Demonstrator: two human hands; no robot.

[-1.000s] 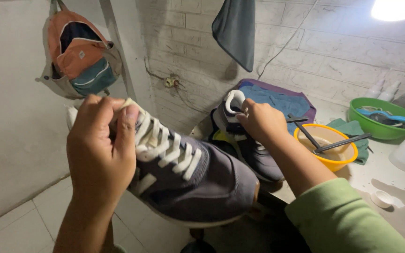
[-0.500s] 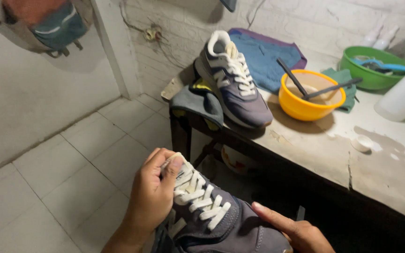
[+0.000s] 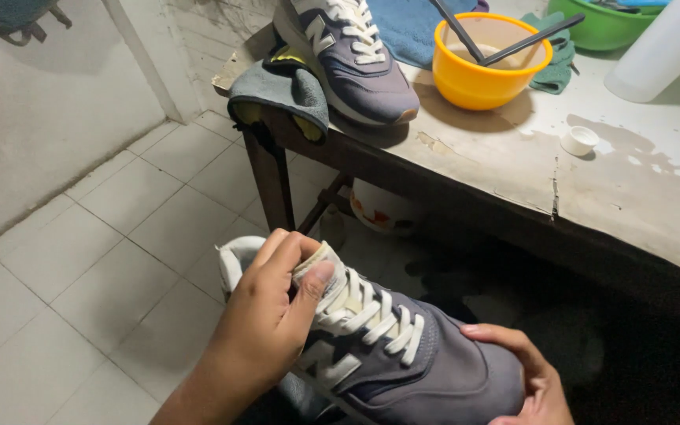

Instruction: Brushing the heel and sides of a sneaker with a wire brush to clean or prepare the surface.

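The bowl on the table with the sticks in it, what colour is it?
The bowl is bright yellow-orange, seen clearly in the head view.

The left hand (image 3: 265,315) is curled with thumb pressed down; the right hand (image 3: 525,374) is cupped, fingers spread

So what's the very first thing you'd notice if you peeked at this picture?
Probably the grey sneaker with white laces low in the middle, with the left hand gripping its tongue and the right hand cupping its toe. Next, the bright yellow bowl with dark sticks in it, up on the worn table. Its twin sneaker sits beside the bowl, by the table's left end.
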